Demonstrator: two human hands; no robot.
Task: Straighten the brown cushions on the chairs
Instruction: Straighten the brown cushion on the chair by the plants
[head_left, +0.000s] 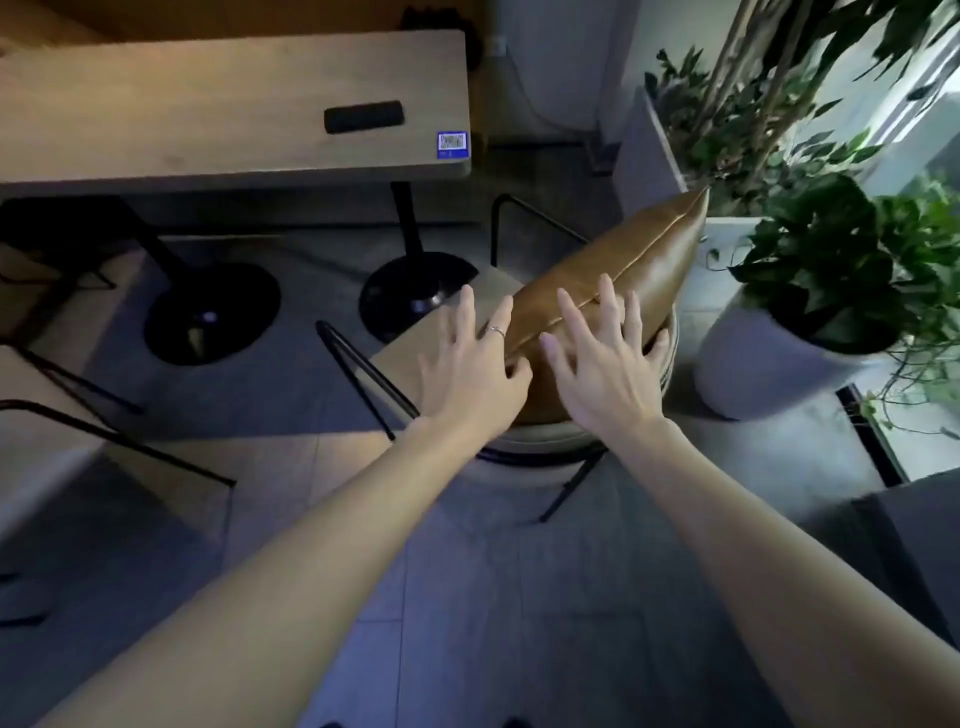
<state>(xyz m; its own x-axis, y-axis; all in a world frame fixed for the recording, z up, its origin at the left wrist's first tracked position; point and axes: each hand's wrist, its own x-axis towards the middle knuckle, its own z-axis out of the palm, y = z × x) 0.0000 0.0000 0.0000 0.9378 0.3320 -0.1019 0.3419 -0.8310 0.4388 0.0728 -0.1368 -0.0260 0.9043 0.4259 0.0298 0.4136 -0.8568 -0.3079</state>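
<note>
A brown leather cushion (631, 260) stands on edge on a chair (415, 343) with black metal arms, leaning against the chair's rounded back, one corner pointing up toward the plants. My left hand (470, 364), with a ring on one finger, is spread over the cushion's near left end. My right hand (605, 358) hovers or rests with fingers apart on the cushion's near top seam. Neither hand is closed around the cushion. The cushion's lower part is hidden behind my hands.
A wooden table (234, 104) on round black bases (213, 312) stands beyond the chair, with a black object (363, 116) and a blue sticker on it. Potted plants (831, 270) in white planters crowd the right. Another chair (62, 415) is at the left.
</note>
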